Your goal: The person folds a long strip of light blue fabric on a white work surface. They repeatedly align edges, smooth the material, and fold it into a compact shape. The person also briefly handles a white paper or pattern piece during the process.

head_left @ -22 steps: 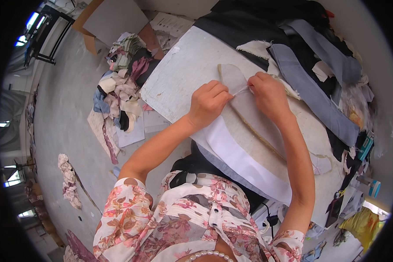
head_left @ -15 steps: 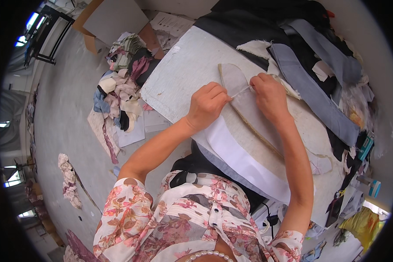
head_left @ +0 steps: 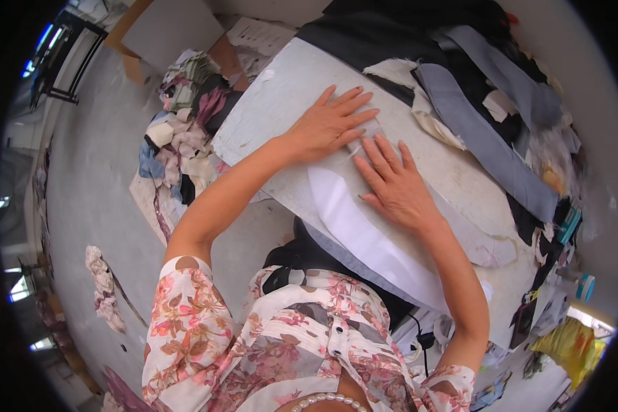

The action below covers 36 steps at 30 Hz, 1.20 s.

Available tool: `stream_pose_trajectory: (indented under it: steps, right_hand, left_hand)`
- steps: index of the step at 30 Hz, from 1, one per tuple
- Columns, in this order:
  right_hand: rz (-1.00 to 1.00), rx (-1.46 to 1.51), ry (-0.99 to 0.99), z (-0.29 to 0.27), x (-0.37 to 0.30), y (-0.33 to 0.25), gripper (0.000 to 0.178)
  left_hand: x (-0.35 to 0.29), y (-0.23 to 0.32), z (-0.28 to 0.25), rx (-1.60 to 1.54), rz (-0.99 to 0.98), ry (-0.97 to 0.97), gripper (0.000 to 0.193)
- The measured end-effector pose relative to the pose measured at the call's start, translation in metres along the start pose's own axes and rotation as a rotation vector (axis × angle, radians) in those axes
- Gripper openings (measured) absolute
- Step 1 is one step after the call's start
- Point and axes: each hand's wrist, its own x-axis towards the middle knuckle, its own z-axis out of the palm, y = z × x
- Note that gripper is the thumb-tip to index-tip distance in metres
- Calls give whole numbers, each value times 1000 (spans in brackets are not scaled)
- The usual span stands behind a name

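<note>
My left hand [head_left: 328, 127] lies flat on a pale board [head_left: 268, 99], its fingers spread toward the right. Just beside it, my right hand [head_left: 396, 180] is also flat, with fingers apart and pointing up and left. Between and under the fingertips shows a thin, pale, see-through strip [head_left: 371, 134]; most of its outline is hidden by the hands. A pale grey cloth piece [head_left: 484, 247] reaches out on the right side of my right forearm. Nearer to me, a curved white fabric strip [head_left: 353, 220] runs along the board's near edge, over a grey-blue layer [head_left: 343, 255].
Grey-blue cloth strips [head_left: 460, 117] and black fabric [head_left: 371, 34] cover the board's far right. Fabric scraps [head_left: 182, 137] are heaped to the left, near a cardboard box [head_left: 165, 34]. A crumpled cloth [head_left: 103, 288] lies on the floor. A yellow bag [head_left: 570, 350] is at lower right.
Both hands have gone from pinching a thin strip above a curved, brown-edged piece to lying flat with fingers spread. My left hand moved up; that brown edge no longer shows.
</note>
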Motion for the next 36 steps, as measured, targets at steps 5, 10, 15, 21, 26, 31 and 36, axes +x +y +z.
stream_pose_trajectory:
  steps: [5, 10, 15, 21, 26, 31, 36]
  right_hand:
    - [2, 106, 48, 9, -11, 4, 71]
    - [41, 116, 384, -40, -61, -14, 62]
    - [489, 38, 630, -57, -168, 5, 24]
    - [1302, 200, 860, -77, -313, 60, 9]
    - [1156, -52, 575, -71, -346, 75, 17]
    - [1000, -287, 439, -66, -316, 92, 22]
    - [1025, -115, 646, -70, -330, 112, 5]
  left_hand:
    - [5, -12, 12, -118, 39, -49, 52]
    - [5, -5, -1, -155, -31, -4, 51]
    - [-3, -21, -3, -232, -123, 60, 48]
    - [-12, -50, -11, -307, -242, 343, 40]
    - [-13, -48, -28, -277, -252, 459, 29]
    - [6, -16, -38, -184, -116, 447, 23]
    - [46, 49, -48, -223, 17, 425, 20]
